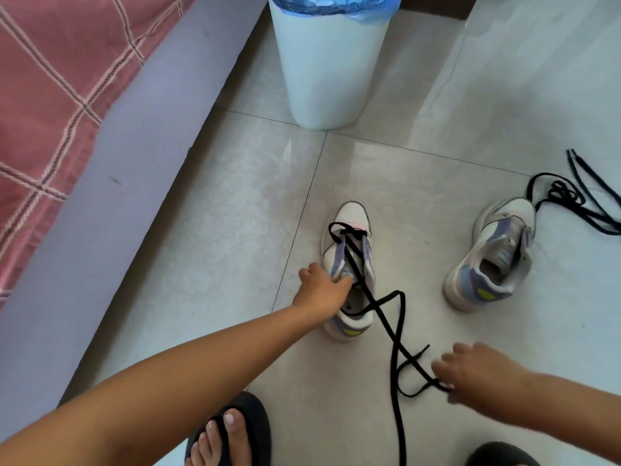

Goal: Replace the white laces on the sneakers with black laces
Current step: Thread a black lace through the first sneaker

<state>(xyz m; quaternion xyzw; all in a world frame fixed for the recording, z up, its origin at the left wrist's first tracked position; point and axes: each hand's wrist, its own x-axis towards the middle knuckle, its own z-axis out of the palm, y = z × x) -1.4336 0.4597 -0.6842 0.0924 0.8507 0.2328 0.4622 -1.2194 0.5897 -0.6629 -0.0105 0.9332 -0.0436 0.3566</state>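
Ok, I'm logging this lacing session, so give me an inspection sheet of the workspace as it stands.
Surface: pale tiled floor, glossy.
Job's things: left sneaker has a black lace through its front eyelets only, tails trailing on the floor; right sneaker unlaced; second black lace lies tangled beyond it. White laces: nothing seen.
Clutter: white bin with blue liner.
Hands: left hand grips the left sneaker's tongue; right hand is at a lace tail, blurred.
Cables: nothing seen.
Surroundings: bed with pink checked cover; feet in black sandals.
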